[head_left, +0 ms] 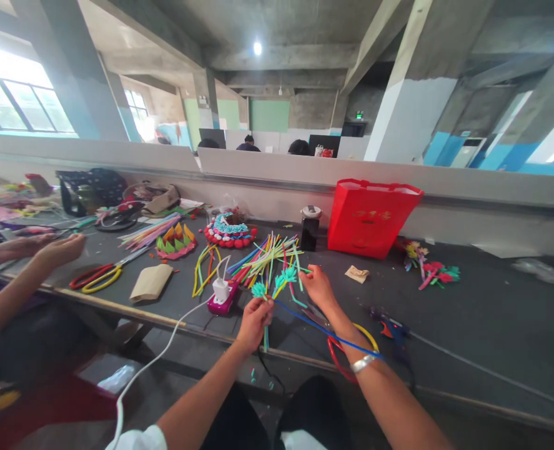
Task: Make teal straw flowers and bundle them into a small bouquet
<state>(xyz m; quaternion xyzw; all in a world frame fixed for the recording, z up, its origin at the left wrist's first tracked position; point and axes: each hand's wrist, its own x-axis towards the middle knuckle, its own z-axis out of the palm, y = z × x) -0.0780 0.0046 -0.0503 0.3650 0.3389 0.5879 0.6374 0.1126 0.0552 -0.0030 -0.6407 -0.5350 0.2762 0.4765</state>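
Observation:
My left hand (257,322) is closed around the stem of a turquoise pipe-cleaner flower (259,290), just over the table's front edge. A second turquoise flower (286,277) shows between my hands; whether it is held or lying down I cannot tell. My right hand (320,289) has its fingers pinched on a green pipe cleaner (306,270), of which only a short end shows. A long blue pipe cleaner (311,322) runs from near my left hand past my right forearm. Under that forearm lie scissors with red and yellow handles (335,359).
A heap of coloured pipe cleaners (277,253) lies ahead, beside a purple power socket (220,304) with a white plug and cable. A red bag (373,219) stands behind. At right is a glue gun (391,325). Another person's hands (59,253) are at left, near other scissors (101,277).

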